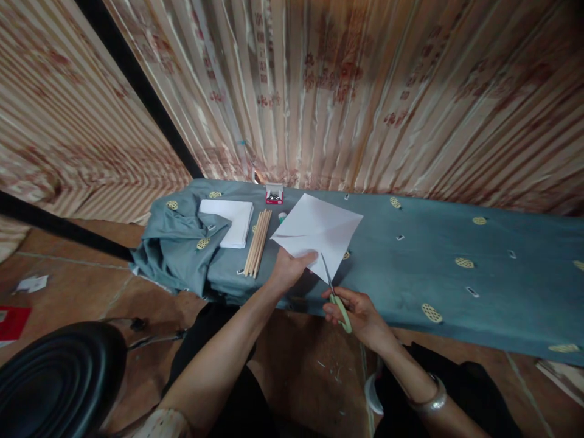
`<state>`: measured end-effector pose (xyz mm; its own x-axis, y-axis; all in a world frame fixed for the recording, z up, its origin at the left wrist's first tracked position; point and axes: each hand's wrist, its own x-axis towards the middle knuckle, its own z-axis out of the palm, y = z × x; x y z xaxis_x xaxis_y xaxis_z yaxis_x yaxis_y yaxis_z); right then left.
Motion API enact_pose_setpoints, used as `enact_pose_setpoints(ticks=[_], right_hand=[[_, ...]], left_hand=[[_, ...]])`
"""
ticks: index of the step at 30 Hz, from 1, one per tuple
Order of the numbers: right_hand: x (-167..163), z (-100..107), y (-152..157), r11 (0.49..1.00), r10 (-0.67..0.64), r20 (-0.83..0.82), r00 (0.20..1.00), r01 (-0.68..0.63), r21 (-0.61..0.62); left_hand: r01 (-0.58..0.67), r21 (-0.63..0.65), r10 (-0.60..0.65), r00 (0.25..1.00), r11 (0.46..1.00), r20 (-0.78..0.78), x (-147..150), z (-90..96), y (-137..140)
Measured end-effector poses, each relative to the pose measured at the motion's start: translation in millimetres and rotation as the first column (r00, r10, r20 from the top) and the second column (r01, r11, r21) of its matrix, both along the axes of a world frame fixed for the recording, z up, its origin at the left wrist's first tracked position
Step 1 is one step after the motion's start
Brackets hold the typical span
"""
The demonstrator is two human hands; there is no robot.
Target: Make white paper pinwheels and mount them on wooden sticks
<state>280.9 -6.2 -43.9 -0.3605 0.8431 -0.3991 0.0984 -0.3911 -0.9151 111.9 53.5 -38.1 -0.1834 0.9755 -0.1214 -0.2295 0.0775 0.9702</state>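
A square white sheet of paper (319, 225) is held over the table, turned so one corner points toward me. My left hand (292, 267) grips its near left edge, with the thumb on top. In my right hand (358, 313) is a pair of scissors (340, 307) with light green handles. The blades point up and away at the paper's near corner. I cannot tell whether the blades have cut into it. Left of the paper lies a bundle of thin wooden sticks (258, 243). A stack of white paper (239, 225) lies beyond them, partly under bunched cloth.
A small red and white open box (274, 194) stands at the table's back edge. A glue-stick-like tube (281, 216) is partly hidden by the paper. Blue-green cloth (438, 237) covers the table. A black round stool (59, 377) stands at lower left, and a curtain (310, 91) hangs behind.
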Motion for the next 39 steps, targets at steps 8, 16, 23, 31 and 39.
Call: enact_pose_setpoints(ticks=[8, 16, 23, 31, 39], right_hand=[[-1, 1, 2, 0.999, -0.033, 0.025, 0.999, 0.034, -0.021], [0, -1, 2, 1.000, -0.028, 0.023, 0.999, 0.028, 0.014], [1, -3, 3, 0.999, -0.032, 0.038, 0.999, 0.030, 0.044], [1, -3, 3, 0.999, -0.036, 0.032, 0.999, 0.035, 0.033], [0, 0, 5, 0.997, -0.057, 0.050, 0.997, 0.054, 0.055]], left_hand=[[0.009, 0.009, -0.010, 0.999, 1.000, 0.037, 2, 4.1, -2], [0.061, -0.008, -0.061, 0.996, 0.998, 0.060, 6, -0.4, -4], [0.085, -0.016, -0.084, 0.995, 0.996, 0.057, 8, -1.4, -7], [0.098, -0.013, -0.097, 0.994, 0.995, 0.054, 8, -0.5, -8], [0.100, -0.046, -0.097, 0.994, 0.994, 0.047, 11, -0.6, -11]])
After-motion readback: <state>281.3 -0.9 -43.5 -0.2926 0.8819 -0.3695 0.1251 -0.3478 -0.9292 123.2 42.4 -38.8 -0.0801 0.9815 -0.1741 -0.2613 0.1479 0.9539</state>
